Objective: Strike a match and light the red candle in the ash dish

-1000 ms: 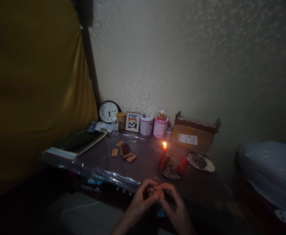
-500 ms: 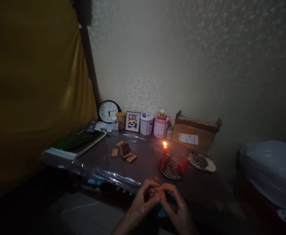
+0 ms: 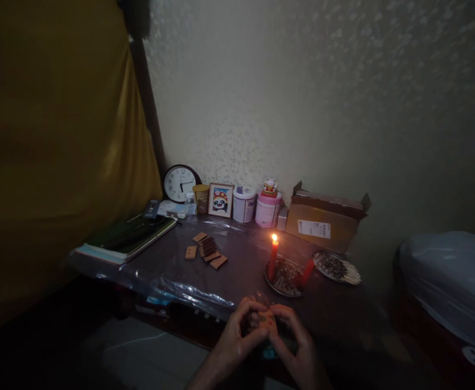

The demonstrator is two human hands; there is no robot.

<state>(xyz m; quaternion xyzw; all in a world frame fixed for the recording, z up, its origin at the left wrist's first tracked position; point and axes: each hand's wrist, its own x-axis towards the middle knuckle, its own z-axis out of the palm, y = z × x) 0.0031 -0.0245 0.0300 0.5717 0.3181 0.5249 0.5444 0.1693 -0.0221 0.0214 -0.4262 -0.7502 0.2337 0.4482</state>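
Both hands hold a small tan matchbox (image 3: 267, 320) at the table's front edge. My left hand (image 3: 239, 336) pinches its left side between thumb and fingers. Its right side is gripped by my right hand (image 3: 296, 338) in the same way. Just beyond them, a lit red candle (image 3: 274, 257) stands upright on a metal plate (image 3: 288, 294) strewn with dark bits. A second, unlit red candle (image 3: 307, 271) leans at that plate's right side. More matchboxes (image 3: 208, 248) lie in a loose pile to the left, some showing dark striking sides.
To the right lies another plate (image 3: 330, 265) with matchsticks. Along the wall stand a clock (image 3: 181, 184), a framed panda picture (image 3: 220, 200), two tins (image 3: 244, 205) and a cardboard box (image 3: 322, 219). A green book (image 3: 134, 238) lies at the left. Plastic film covers the table.
The hands keep their hold on the matchbox, which is turned very slightly and shows more of its printed face. The view has shifted a little; everything else stays put.
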